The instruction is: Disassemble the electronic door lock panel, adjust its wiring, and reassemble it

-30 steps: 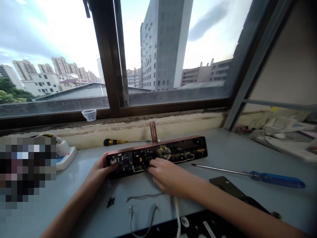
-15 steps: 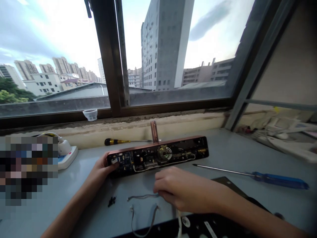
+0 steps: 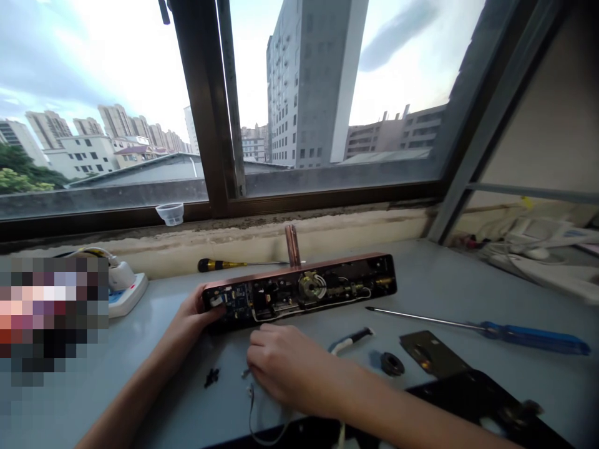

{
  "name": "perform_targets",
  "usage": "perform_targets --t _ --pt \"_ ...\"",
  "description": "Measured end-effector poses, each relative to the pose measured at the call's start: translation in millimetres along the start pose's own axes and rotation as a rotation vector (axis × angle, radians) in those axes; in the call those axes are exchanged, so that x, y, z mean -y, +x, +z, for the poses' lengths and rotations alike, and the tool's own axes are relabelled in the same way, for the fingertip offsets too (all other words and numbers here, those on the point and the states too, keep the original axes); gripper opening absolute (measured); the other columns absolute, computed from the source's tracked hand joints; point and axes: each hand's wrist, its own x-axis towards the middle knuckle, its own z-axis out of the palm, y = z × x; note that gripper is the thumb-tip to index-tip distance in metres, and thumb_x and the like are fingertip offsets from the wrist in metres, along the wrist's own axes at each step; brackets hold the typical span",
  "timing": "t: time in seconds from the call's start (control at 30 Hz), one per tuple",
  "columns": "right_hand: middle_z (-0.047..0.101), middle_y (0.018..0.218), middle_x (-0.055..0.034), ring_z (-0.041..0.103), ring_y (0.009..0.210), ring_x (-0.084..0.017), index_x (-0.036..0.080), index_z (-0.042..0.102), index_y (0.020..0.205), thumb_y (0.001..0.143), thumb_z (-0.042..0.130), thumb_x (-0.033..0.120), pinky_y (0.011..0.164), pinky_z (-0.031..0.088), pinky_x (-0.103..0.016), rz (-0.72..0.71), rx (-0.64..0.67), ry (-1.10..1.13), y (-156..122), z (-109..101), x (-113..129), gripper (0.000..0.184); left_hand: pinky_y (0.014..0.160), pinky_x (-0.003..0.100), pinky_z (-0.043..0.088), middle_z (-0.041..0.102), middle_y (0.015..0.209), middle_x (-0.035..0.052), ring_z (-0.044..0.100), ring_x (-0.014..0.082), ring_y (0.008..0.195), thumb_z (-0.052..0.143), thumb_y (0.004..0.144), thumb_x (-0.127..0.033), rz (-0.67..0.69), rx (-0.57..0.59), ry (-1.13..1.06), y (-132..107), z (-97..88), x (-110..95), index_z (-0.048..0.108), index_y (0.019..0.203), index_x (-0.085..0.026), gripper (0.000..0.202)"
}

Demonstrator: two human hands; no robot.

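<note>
A long electronic door lock (image 3: 337,293) with a copper-coloured edge lies with its open side towards me, showing a blue circuit board, wires and a round part. A copper-coloured lever handle (image 3: 292,248) sticks up behind it. My left hand (image 3: 199,308) grips the lock's left end, thumb on the board. In front of it, my right hand (image 3: 281,362) is closed, fingertips at a short grey cable (image 3: 245,374); most of this cable is hidden. A second grey cable (image 3: 253,411) loops below. Several small black screws (image 3: 212,376) lie to the left.
A blue screwdriver (image 3: 533,337) lies at right, and a yellow-black screwdriver (image 3: 219,265) behind the lock. A black ring (image 3: 392,364), a dark plate (image 3: 430,352) and a large black panel (image 3: 463,393) are near front right. A white power strip (image 3: 128,296) stands at left.
My right hand has moved left along the short grey cable to its left end, uncovering the black ring and a sleeved wire. My left hand keeps its hold.
</note>
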Motion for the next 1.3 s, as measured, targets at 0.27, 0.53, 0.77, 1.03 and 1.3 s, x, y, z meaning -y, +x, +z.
perform_targets --t 0.27,0.53,0.77,1.03,1.3 --pt "0.06 0.081 -0.0042 0.053 0.075 -0.012 0.013 0.056 0.082 0.085 0.043 0.018 0.069 0.04 -0.023 0.169 -0.14 0.284 -13.4 -17.1 -10.5 0.014 0.087 0.035 0.042 0.057 0.117 0.0088 0.051 0.0268 0.109 0.068 0.061 -0.032 0.126 -0.267 0.161 -4.0 -1.7 -8.6 0.05 0.109 -0.019 0.053" --pt "0.059 0.08 -0.0031 0.053 0.073 -0.011 0.015 0.056 0.084 0.085 0.044 0.019 0.067 0.04 -0.021 0.208 -0.269 0.435 -13.6 -18.6 -12.8 0.013 0.05 0.024 0.038 0.062 0.055 -0.0011 0.051 0.015 0.051 0.061 0.069 -0.036 0.314 0.089 0.53 -38.6 24.6 -41.4 0.066 0.064 -0.022 0.016" --pt "0.061 0.081 -0.0036 0.053 0.076 -0.012 0.014 0.059 0.083 0.084 0.048 0.019 0.07 0.039 -0.023 0.17 -0.214 0.346 -16.5 -29.2 -23.6 0.013 0.058 0.023 0.041 0.067 0.065 0.0002 0.059 0.016 0.06 0.053 0.079 -0.032 0.354 0.25 0.626 -34.3 33.4 -27.6 0.068 0.069 -0.023 0.02" --pt "0.062 0.08 -0.0025 0.055 0.076 -0.012 0.016 0.066 0.079 0.078 0.052 0.013 0.072 0.038 -0.023 0.132 -0.015 0.169 -33.6 -50.4 -55.6 0.014 0.063 0.023 0.044 0.069 0.076 0.0018 0.062 0.017 0.067 0.055 0.078 -0.03 0.509 0.094 0.632 -35.9 30.0 -33.8 0.07 0.076 -0.024 0.016" --pt "0.062 0.071 -0.003 0.057 0.066 -0.014 0.014 0.058 0.074 0.077 0.048 0.014 0.057 0.034 -0.023 0.156 0.082 -0.045 -33.0 -33.7 -53.0 0.011 0.063 0.024 0.046 0.07 0.077 0.0019 0.063 0.0174 0.069 0.056 0.078 -0.026 0.494 0.152 0.565 -41.6 36.3 -29.4 0.07 0.083 -0.024 0.014"
